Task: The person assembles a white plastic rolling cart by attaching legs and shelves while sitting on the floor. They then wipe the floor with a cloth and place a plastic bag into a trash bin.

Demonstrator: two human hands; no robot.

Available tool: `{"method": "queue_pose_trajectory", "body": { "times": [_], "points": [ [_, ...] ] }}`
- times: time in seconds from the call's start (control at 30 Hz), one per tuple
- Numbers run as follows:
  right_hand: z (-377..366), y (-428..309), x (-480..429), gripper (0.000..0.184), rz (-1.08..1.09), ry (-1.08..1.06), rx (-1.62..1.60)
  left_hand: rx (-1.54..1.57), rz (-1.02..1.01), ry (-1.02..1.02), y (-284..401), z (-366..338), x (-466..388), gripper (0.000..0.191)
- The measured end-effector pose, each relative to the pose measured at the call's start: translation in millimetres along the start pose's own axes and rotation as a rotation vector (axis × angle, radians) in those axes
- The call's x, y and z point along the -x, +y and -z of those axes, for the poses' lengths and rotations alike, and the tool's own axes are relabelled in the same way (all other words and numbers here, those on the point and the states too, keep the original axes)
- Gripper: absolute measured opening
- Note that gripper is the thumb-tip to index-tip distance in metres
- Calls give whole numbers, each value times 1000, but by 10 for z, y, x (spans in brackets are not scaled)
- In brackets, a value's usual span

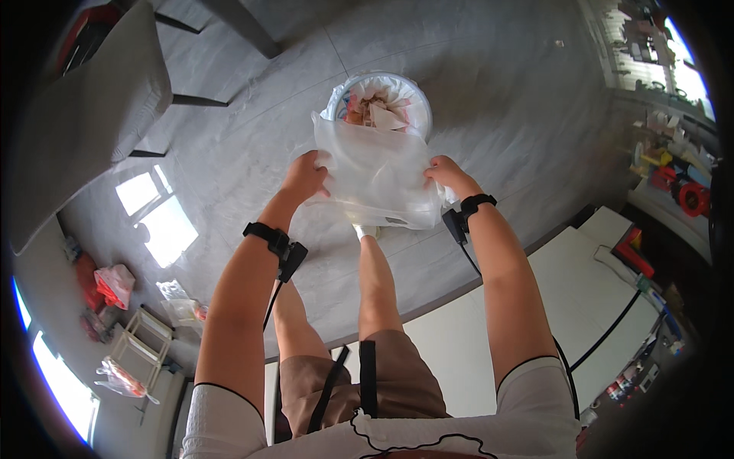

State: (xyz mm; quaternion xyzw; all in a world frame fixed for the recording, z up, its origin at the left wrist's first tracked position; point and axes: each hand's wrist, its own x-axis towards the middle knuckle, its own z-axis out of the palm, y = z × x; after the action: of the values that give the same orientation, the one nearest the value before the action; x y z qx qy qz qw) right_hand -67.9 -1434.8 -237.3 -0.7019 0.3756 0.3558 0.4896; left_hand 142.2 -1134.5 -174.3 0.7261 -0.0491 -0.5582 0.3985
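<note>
A translucent white plastic bag (pixel 378 172) is stretched out in front of me at about knee height. My left hand (pixel 308 175) grips its left edge, and my right hand (pixel 450 174) grips its right edge. Some crumpled white material (pixel 446 195) hangs just below my right hand; I cannot tell whether it is part of the same bag. Beyond the bag stands a round, lined waste bin (pixel 425 106) on the floor. Crumpled paper (pixel 381 112) and other rubbish lie inside it. The upper part of the bag covers the bin's near rim from my view.
A grey upholstered chair (pixel 114 97) stands to the left on the grey tiled floor (pixel 504 115). Close to my right is a white cabinet (pixel 579 275). Cluttered shelves (pixel 659 155) line the far right. Bags (pixel 114 286) and a small rack (pixel 143 344) sit at lower left.
</note>
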Motion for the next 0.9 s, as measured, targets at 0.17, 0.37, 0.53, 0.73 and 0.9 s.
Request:
{"method": "queue_pose_trajectory", "body": {
  "times": [0.17, 0.37, 0.53, 0.73, 0.9],
  "points": [
    [-232, -138, -77, 20, 76, 55, -150, -225, -118, -16, 376, -167, -37, 42],
    [-425, 155, -249, 28, 41, 106, -17, -456, 62, -58, 148, -123, -331, 50],
    [-426, 32, -70, 29, -10, 102, -316, -208, 98, 51, -38, 9, -209, 43],
    [-381, 77, -179, 22, 50, 95, -289, -45, 132, 89, 66, -41, -55, 39],
    [-254, -54, -248, 23, 38, -11, -342, 285, -14, 95, 323, 47, 141, 37]
  ]
}}
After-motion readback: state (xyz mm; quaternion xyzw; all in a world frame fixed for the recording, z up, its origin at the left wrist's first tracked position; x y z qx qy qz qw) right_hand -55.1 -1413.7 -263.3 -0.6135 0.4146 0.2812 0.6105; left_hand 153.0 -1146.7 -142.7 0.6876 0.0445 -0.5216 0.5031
